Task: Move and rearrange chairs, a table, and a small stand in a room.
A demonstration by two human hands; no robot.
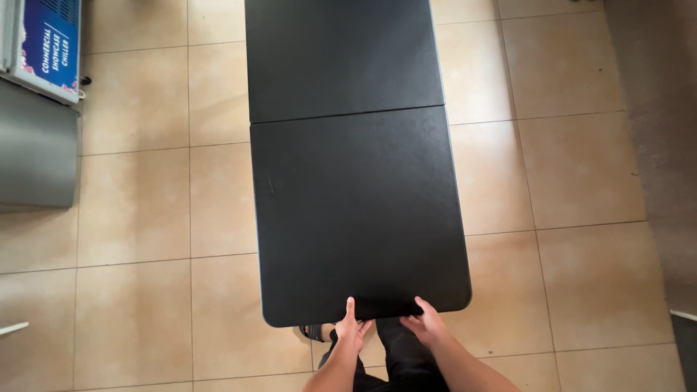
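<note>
Gripping the near edge of a black folding table — left hand and right hand side by side, thumbs on top — a person stands over tan floor tiles (a centre seam crosses the tabletop); an uneven lift could let the hinge buckle.

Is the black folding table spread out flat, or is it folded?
Spread flat. The black table shows both halves level, meeting at one seam across the middle. The left hand and right hand grip its near edge.
</note>
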